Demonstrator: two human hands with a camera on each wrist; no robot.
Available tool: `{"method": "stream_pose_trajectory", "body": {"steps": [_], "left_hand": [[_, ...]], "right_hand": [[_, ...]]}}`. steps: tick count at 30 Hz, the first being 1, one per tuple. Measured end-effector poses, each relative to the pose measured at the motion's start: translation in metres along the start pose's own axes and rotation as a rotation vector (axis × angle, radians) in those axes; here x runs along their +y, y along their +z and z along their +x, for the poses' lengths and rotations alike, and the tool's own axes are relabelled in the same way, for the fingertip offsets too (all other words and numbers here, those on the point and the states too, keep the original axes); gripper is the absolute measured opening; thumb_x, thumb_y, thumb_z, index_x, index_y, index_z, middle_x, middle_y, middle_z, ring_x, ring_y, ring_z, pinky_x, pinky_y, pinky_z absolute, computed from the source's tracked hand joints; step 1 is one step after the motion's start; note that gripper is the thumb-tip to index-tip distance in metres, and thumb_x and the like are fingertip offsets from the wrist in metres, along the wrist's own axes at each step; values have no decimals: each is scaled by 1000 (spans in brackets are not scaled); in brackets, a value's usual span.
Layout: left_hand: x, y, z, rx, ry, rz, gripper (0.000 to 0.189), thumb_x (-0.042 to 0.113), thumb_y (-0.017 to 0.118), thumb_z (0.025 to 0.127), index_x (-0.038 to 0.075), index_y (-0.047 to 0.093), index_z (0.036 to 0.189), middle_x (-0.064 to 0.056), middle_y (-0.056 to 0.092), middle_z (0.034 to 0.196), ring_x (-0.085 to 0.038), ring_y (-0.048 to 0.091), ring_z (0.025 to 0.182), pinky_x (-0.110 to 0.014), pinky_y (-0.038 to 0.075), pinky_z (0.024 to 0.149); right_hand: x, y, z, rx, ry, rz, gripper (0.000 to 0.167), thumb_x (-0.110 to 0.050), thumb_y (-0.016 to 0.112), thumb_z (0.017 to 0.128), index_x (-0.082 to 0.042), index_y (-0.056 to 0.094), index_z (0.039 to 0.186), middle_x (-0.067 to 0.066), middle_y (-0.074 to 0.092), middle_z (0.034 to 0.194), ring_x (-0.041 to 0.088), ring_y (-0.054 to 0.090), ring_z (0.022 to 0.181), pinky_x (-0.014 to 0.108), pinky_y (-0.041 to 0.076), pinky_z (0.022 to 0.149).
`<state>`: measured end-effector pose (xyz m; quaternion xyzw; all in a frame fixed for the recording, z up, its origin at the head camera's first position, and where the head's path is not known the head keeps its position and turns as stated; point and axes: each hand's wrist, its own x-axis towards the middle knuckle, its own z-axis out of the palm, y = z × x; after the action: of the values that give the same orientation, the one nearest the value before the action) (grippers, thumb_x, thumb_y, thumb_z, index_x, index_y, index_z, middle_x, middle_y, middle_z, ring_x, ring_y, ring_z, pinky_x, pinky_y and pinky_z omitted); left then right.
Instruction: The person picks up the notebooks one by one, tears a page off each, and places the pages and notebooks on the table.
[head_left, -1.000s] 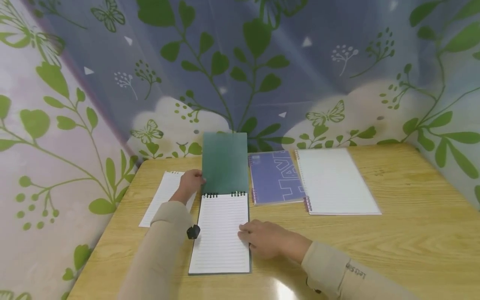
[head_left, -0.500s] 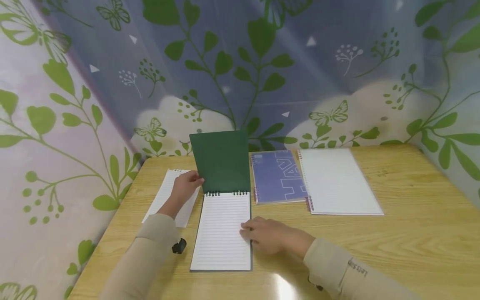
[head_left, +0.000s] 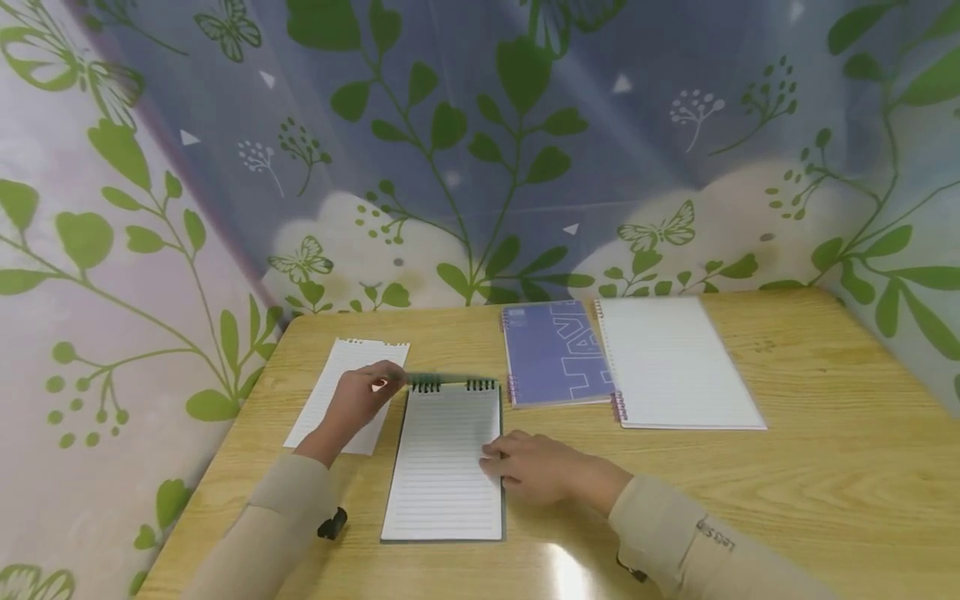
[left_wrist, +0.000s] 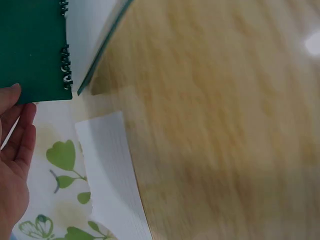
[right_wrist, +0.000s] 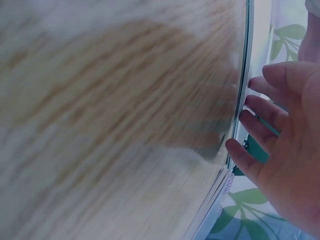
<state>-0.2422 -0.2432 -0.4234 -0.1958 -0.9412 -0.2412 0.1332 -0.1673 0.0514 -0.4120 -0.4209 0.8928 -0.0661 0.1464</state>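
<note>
One pale yellow wood-grain desk point(head_left: 825, 492) carries three spiral-bound books and one loose sheet. Nearest are two beige sleeves point(head_left: 262, 521), each with one small black object point(head_left: 332, 523) at its cuff. The right hand point(head_left: 543, 468) rests its lightly spread fingers on the right edge of a top-bound notepad of white lined paper point(head_left: 446, 475), which lies at the middle front. The left hand point(head_left: 360, 404) pinches the notepad's one dark green cover point(left_wrist: 35, 50) between thumb and fingers; the cover stands raised, nearly edge-on in the head view, at two groups of black rings point(head_left: 480, 385). Partly under that hand, left of the notepad, lies one white sheet with a ragged top edge point(head_left: 322, 408). Farther back, right of the notepad, are one purple notebook with outlined lettering point(head_left: 555, 354) and, just beside it, one larger side-bound notebook showing a white page point(head_left: 678, 362). Behind hangs blue-and-white cloth printed with green leaves point(head_left: 525, 183).
</note>
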Motion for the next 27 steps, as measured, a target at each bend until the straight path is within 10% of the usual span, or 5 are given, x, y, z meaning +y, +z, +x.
{"method": "stream_pose_trajectory", "body": {"steps": [13, 27], "left_hand": [[1, 0, -20, -93, 370, 345, 38, 1, 64, 83, 22, 65, 115, -1, 64, 109, -19, 61, 99, -36, 50, 83], [0, 11, -25, -152, 491, 513, 44, -4, 63, 82, 26, 66, 114, 3, 61, 102, -15, 57, 91, -33, 48, 77]], "right_hand": [[1, 4, 3, 89, -37, -107, 29, -21, 49, 91, -17, 64, 115, 1, 53, 126, 17, 47, 117, 37, 44, 96], [10, 8, -8, 62, -88, -99, 44, -22, 45, 93, -12, 46, 136, 4, 42, 143, 22, 38, 133, 40, 35, 106]]}}
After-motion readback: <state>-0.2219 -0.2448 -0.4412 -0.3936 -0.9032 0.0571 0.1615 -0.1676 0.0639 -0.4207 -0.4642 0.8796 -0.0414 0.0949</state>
